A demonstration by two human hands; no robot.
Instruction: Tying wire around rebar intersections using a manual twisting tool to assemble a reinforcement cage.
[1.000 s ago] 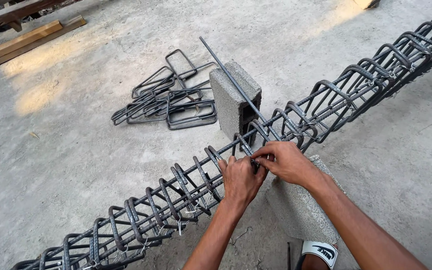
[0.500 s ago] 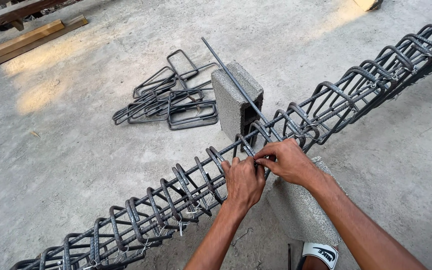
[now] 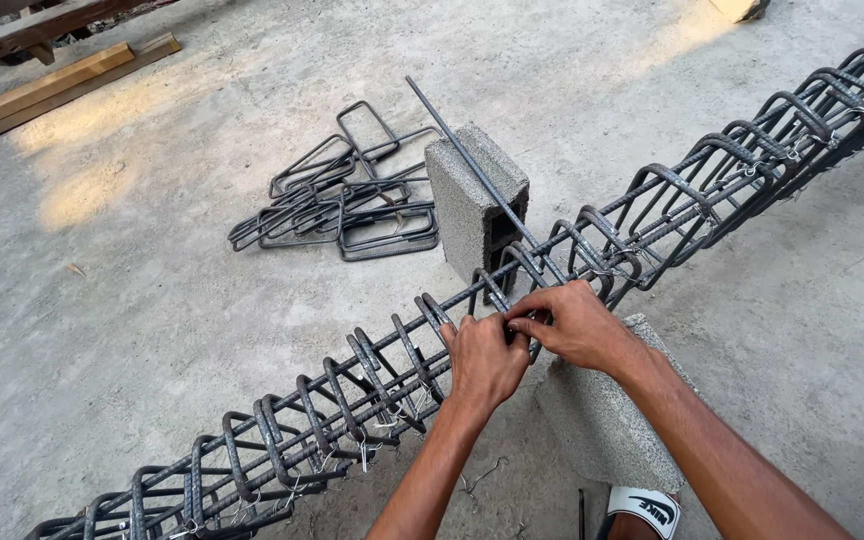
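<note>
hands (image 3: 532, 335) on rebar cage (image 3: 352, 400), concrete blocks (image 3: 472, 205)

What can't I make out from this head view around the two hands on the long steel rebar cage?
- Head view: the joint being worked on the long steel rebar cage is hidden by the fingers of the left hand and right hand.
- Any tie wire or tool in the fingers: too small and covered to tell.
- Both cage ends: cut off by the frame edges.
- The grey concrete block under the cage: partly hidden by the right forearm.
</note>
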